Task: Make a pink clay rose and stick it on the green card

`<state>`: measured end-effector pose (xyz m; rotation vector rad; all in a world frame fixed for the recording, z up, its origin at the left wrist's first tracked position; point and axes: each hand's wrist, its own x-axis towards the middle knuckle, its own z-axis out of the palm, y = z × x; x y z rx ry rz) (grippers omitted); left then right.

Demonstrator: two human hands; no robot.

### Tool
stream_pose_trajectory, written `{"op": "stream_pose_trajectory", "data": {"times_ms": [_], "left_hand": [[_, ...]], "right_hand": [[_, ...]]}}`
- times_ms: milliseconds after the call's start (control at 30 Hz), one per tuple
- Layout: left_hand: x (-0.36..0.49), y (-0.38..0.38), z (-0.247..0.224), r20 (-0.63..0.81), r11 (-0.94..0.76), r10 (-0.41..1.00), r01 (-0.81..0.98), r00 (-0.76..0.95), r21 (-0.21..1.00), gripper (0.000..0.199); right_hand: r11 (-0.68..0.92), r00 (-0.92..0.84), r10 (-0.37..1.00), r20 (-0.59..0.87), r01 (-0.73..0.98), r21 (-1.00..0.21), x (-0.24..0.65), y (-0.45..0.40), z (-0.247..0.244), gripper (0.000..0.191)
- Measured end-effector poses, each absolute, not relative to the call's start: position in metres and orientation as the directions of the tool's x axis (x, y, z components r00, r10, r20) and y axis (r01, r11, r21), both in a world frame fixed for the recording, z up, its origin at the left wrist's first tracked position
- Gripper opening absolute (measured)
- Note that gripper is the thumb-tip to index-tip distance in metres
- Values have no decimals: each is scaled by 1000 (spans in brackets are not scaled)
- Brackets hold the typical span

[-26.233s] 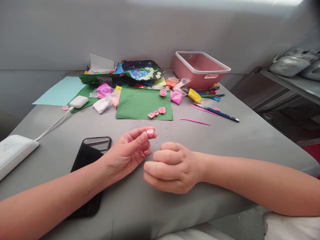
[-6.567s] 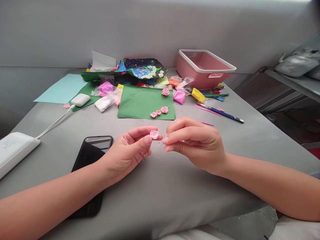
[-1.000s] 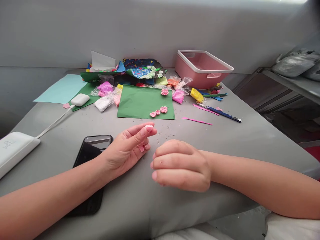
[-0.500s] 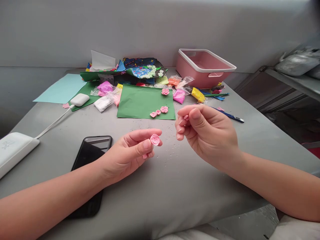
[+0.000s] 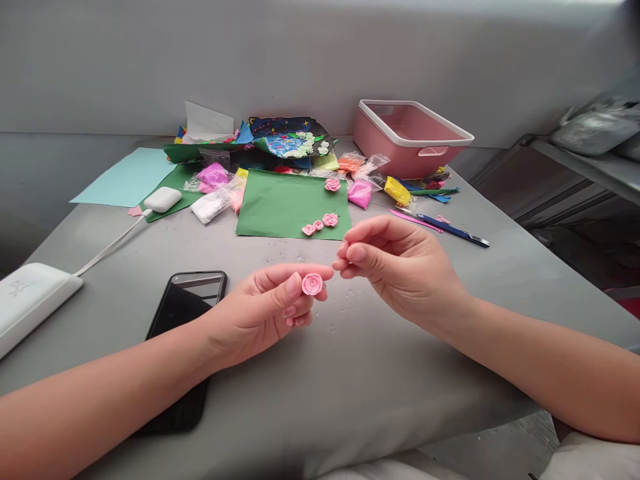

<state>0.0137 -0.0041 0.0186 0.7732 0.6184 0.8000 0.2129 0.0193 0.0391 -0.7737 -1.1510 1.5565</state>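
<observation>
Between thumb and forefinger, my left hand [image 5: 270, 307] grips a round pink clay rose [image 5: 312, 285] whose coiled petals face up. A small pink bit [image 5: 290, 321] shows at its lower fingers. Just to the right, my right hand [image 5: 400, 267] has thumb and fingertips pinched together; a little pink shows at the tips, too small to make out. Beyond the hands lies a green sheet [image 5: 280, 207] with several pink clay flowers, one rose [image 5: 333, 185] at its upper right and a short row [image 5: 319, 225] near the lower right.
A black phone [image 5: 175, 413] lies partly under my left forearm. At left are a white power bank [image 5: 35, 300] and a white case [image 5: 163, 199]. Bagged clay [image 5: 213, 175], a pink basket [image 5: 410, 150], a blue pen-like tool [image 5: 453, 230] and a pink tool [image 5: 415, 220] lie farther back.
My right hand has moved left and slightly down, closer to the rose in my left hand. The pink tool behind it has come into view. My left hand has barely shifted.
</observation>
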Motion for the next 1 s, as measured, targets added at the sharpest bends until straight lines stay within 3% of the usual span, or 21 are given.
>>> {"op": "stream_pose_trajectory", "data": {"times_ms": [200,367,500,700,1000], "left_hand": [[15,-4,19,-213,443,834,-388,509,808,21],[16,-3,21,-237,459,849,-436,473,774,24],[16,-4,22,-252,469,853,-459,457,755,21],[17,-4,24,-291,490,851,-464,436,738,21],[19,-3,27,-340,493,866,-514,367,702,28]], "right_hand": [[-48,-292,955,59,-348,-936,214,21,36,21],[-12,-314,944,100,-337,-941,214,23,36,40],[112,-319,923,216,-312,-943,215,23,35,21],[133,-333,915,226,-280,-951,217,24,34,35],[256,-291,901,321,-242,-936,214,18,29,14]]}}
